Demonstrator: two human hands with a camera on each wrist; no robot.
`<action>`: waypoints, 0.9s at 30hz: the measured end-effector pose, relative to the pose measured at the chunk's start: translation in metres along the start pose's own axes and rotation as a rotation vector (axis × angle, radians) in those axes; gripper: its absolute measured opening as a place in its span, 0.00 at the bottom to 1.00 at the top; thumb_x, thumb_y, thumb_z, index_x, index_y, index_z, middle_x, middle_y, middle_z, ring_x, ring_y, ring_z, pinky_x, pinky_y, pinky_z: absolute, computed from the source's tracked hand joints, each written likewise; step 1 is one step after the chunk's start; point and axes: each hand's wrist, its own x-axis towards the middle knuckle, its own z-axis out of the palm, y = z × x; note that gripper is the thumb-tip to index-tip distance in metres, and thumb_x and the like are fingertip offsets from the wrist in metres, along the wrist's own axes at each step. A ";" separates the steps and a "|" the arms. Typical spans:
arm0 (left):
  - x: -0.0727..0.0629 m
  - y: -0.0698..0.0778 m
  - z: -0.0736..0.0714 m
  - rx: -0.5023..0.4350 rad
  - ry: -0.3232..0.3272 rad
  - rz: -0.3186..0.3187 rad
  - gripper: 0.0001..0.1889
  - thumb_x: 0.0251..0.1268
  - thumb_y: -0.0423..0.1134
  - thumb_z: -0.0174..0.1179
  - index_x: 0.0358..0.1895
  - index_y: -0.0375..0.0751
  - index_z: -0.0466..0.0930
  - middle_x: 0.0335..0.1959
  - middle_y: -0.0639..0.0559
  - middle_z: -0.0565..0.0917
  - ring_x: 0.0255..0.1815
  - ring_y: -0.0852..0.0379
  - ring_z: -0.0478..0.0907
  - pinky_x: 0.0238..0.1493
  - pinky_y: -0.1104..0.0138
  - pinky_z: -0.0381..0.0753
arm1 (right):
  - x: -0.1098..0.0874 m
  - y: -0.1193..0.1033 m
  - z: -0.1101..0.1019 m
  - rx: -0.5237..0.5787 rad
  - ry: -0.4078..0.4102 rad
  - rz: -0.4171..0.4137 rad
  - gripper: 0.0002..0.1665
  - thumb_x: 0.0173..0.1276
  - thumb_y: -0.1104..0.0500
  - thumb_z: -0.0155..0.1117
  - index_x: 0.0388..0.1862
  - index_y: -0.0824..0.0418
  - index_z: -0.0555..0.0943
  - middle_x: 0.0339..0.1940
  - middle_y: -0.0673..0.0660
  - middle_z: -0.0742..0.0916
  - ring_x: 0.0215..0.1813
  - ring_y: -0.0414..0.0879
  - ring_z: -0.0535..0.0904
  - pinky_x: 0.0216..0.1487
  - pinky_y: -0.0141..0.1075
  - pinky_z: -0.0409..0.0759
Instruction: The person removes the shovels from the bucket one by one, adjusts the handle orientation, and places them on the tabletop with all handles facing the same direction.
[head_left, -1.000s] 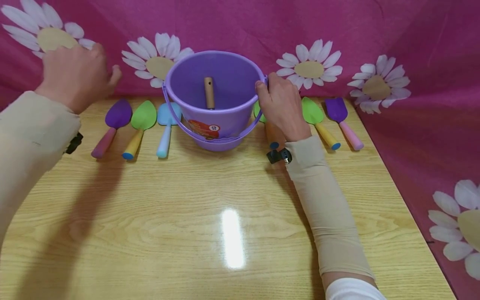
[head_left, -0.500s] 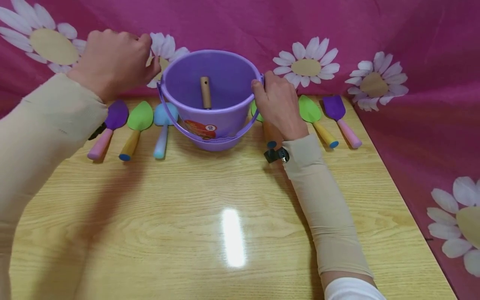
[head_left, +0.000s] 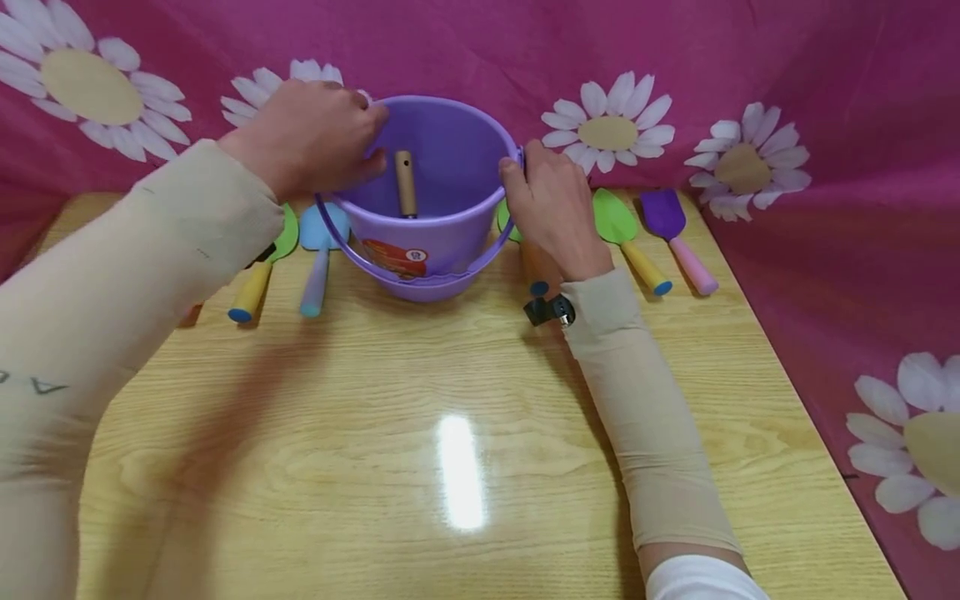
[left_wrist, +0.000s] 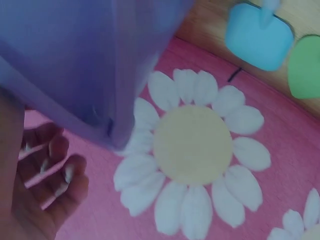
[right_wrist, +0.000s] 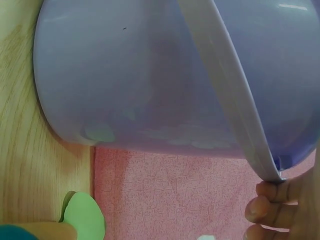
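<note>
A purple bucket [head_left: 453, 242] stands at the back middle of the table, its handle [head_left: 358, 257] hanging down in front. Inside it a wooden tool handle [head_left: 405, 183] with a hole at the top leans upright; the tool's lower end is hidden. My right hand [head_left: 555, 208] grips the bucket's right rim, thumb toward the inside and fingers on the outside. My left hand [head_left: 307, 137] is in the air at the bucket's left rim. In the left wrist view its fingers [left_wrist: 75, 187] hang loosely curled beside the rim, holding nothing.
Left of the bucket lie a blue trowel [head_left: 324, 225] and a green trowel with a yellow handle [head_left: 253, 292]. Another green trowel [head_left: 617, 218] and a purple one [head_left: 663, 214] lie on the right. A pink flowered cloth [head_left: 465, 42] hangs behind the table [head_left: 375, 400].
My left hand has swept right from the far left to the bucket's left rim, its arm now covering the leftmost purple trowel. My right hand has stayed on the right rim.
</note>
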 end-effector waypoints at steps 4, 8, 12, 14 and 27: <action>0.010 0.006 0.005 -0.018 -0.076 0.068 0.19 0.74 0.45 0.56 0.52 0.29 0.79 0.42 0.30 0.86 0.46 0.33 0.82 0.51 0.41 0.84 | 0.000 0.000 0.001 0.010 -0.001 -0.007 0.25 0.79 0.44 0.42 0.35 0.63 0.73 0.29 0.60 0.77 0.35 0.59 0.77 0.34 0.43 0.69; 0.021 0.009 0.010 -0.016 -0.122 0.134 0.19 0.74 0.45 0.57 0.52 0.30 0.80 0.44 0.32 0.87 0.49 0.33 0.81 0.55 0.42 0.80 | -0.001 0.000 0.001 0.017 0.005 -0.007 0.25 0.79 0.44 0.42 0.35 0.63 0.73 0.28 0.60 0.77 0.34 0.59 0.76 0.34 0.43 0.69; 0.031 0.013 0.016 -0.016 -0.166 0.177 0.24 0.71 0.48 0.63 0.57 0.29 0.79 0.49 0.31 0.85 0.53 0.33 0.80 0.60 0.42 0.78 | -0.002 0.000 0.000 0.017 0.008 -0.002 0.25 0.80 0.44 0.42 0.35 0.63 0.73 0.28 0.60 0.77 0.35 0.59 0.75 0.36 0.43 0.69; 0.035 0.016 0.020 -0.017 -0.192 0.184 0.27 0.68 0.49 0.65 0.58 0.29 0.78 0.52 0.31 0.84 0.56 0.33 0.78 0.62 0.42 0.77 | -0.003 0.001 0.000 0.018 0.006 0.002 0.25 0.80 0.44 0.42 0.35 0.63 0.73 0.29 0.60 0.77 0.36 0.59 0.75 0.37 0.44 0.69; 0.049 0.021 0.033 0.020 -0.381 0.217 0.31 0.71 0.47 0.61 0.73 0.39 0.69 0.64 0.33 0.78 0.65 0.33 0.74 0.70 0.41 0.70 | -0.001 0.002 -0.001 0.004 -0.019 0.020 0.25 0.79 0.43 0.42 0.38 0.63 0.73 0.30 0.60 0.78 0.39 0.59 0.76 0.41 0.46 0.72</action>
